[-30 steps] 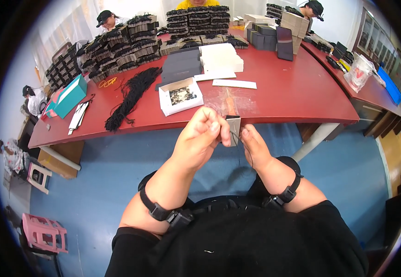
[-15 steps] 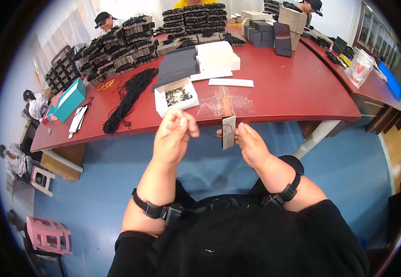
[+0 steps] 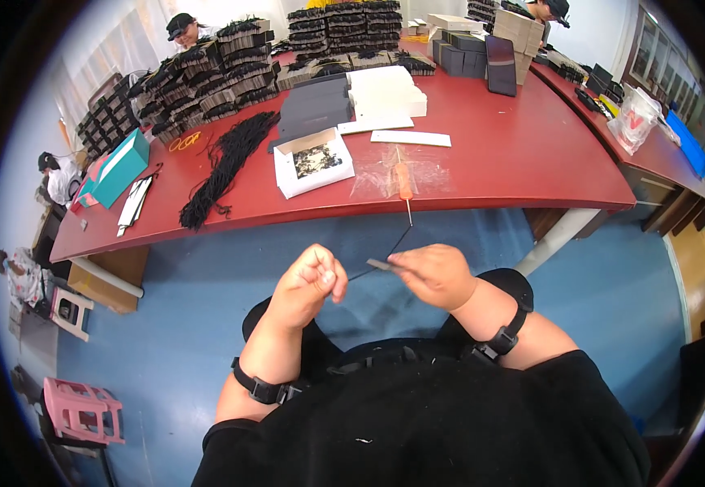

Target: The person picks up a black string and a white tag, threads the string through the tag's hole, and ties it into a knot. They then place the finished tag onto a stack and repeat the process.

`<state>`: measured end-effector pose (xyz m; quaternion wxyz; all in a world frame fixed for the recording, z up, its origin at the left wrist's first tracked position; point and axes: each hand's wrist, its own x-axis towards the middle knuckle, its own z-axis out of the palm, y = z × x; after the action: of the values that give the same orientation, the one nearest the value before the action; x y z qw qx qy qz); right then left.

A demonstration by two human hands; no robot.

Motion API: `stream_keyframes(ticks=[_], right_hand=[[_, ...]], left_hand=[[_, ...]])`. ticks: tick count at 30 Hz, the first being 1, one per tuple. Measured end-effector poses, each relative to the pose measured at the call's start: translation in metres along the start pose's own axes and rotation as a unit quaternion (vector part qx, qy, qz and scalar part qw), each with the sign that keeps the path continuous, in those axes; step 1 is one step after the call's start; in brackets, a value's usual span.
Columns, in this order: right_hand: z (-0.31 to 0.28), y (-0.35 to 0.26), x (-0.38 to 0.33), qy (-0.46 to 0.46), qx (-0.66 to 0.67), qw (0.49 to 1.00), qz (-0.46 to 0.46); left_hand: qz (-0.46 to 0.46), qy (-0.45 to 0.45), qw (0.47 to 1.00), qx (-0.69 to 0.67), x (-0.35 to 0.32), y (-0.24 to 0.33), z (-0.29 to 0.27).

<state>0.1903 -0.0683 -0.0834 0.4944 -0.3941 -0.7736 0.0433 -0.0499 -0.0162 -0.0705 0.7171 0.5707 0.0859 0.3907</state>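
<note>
My left hand is closed, thumb and fingers pinched on a thin black cord that runs toward the right hand. In my right hand is a small card tag, or a thin stack of them, turned nearly edge-on between thumb and fingers. From beside the tag a black cord rises to the tip of a thin metal rod. That rod belongs to an orange-handled tool, fixed with clear tape to the table edge and jutting out over it. The exact path of the cord behind my right fingers is hidden.
On the red table stand an open white box with small black pieces, a bundle of black cords, dark card stacks, white card stacks and corded tag piles. A phone leans upright. Co-workers sit beyond.
Both hands have moved down, away from the table edge. The tag has come off the rod's end and turned edge-on in the right hand; cord now stretches between rod tip and tag.
</note>
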Motion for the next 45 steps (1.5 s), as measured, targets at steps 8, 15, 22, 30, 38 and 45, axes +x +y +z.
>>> stream_keyframes(ticks=[8, 15, 22, 30, 38, 45], right_hand=[[-0.006, -0.012, 0.018, 0.076, 0.473, 0.833, 0.276], [-0.008, -0.008, 0.016, 0.085, 0.493, 0.811, 0.302], [-0.001, -0.007, 0.017, -0.026, 0.818, 0.547, 0.177], [-0.014, -0.025, 0.019, -0.012, 0.552, 0.722, 0.416], [-0.016, -0.024, 0.019, -0.093, 0.683, 0.666, 0.284], [-0.032, -0.034, 0.031, -0.143, 0.593, 0.714, 0.343]], left_hand=[[-0.030, -0.038, 0.999, -0.005, -0.012, -0.003, 0.003], [-0.035, -0.014, 0.998, -0.048, -0.008, -0.007, 0.006], [-0.028, 0.025, 0.986, -0.160, 0.018, -0.016, 0.021], [0.054, 0.077, 0.994, 0.052, 0.027, -0.004, 0.050], [0.111, 0.048, 0.968, 0.218, 0.034, 0.007, 0.050], [0.111, 0.028, 0.960, 0.254, 0.036, 0.010, 0.051]])
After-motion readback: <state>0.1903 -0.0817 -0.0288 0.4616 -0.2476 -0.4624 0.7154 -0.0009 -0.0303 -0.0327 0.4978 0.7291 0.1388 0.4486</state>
